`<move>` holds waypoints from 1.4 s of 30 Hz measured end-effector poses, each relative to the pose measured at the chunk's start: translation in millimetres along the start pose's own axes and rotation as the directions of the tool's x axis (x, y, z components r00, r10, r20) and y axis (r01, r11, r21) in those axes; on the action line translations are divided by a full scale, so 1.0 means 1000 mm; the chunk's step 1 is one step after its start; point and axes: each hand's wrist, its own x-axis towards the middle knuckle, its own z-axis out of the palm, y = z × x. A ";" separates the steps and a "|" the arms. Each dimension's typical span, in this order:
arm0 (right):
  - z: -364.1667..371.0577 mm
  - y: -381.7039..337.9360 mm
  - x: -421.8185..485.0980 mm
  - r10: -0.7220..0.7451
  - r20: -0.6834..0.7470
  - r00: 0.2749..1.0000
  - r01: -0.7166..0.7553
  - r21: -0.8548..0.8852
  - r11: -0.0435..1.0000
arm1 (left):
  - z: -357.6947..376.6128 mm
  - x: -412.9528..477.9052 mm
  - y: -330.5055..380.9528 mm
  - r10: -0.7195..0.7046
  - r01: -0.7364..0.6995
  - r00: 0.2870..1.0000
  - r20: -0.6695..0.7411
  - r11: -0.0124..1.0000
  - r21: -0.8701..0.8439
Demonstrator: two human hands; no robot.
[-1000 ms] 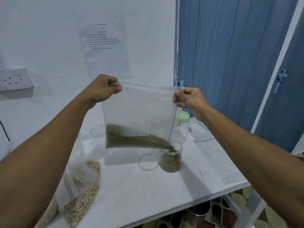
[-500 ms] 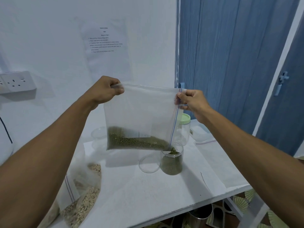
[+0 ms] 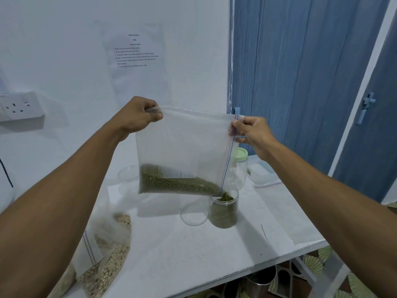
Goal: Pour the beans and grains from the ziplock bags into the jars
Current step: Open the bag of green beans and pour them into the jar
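White surface (image 3: 193,254), clear round jar (image 3: 223,214), and just above it left hand (image 3: 137,117) and right hand (image 3: 251,132) pinch the clear ziplock bag of green beans (image 3: 184,147): I'd raise the left side slowly, corner inside the rim.

The left forearm (image 3: 71,190) and right forearm (image 3: 322,190) are bare along their whole visible length, wrists uncovered. The left grip (image 3: 137,117) and right grip (image 3: 252,132) are bare hands, knuckles and fingers uncovered.

Green beans (image 3: 178,186); pale-green lid (image 3: 241,154); blue door (image 3: 300,82)
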 end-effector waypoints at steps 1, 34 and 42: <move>0.000 0.000 0.000 0.000 0.000 1.000 0.000 0.003 1.000 | 0.000 0.000 0.001 0.001 -0.001 1.000 0.001 1.000 0.001; -0.002 0.000 0.003 -0.003 -0.002 1.000 0.003 0.005 1.000 | -0.003 0.002 0.004 -0.004 0.004 1.000 0.021 1.000 -0.003; -0.003 0.001 0.003 -0.007 0.000 1.000 0.007 -0.003 1.000 | -0.002 0.003 0.001 -0.002 0.003 1.000 0.027 1.000 -0.006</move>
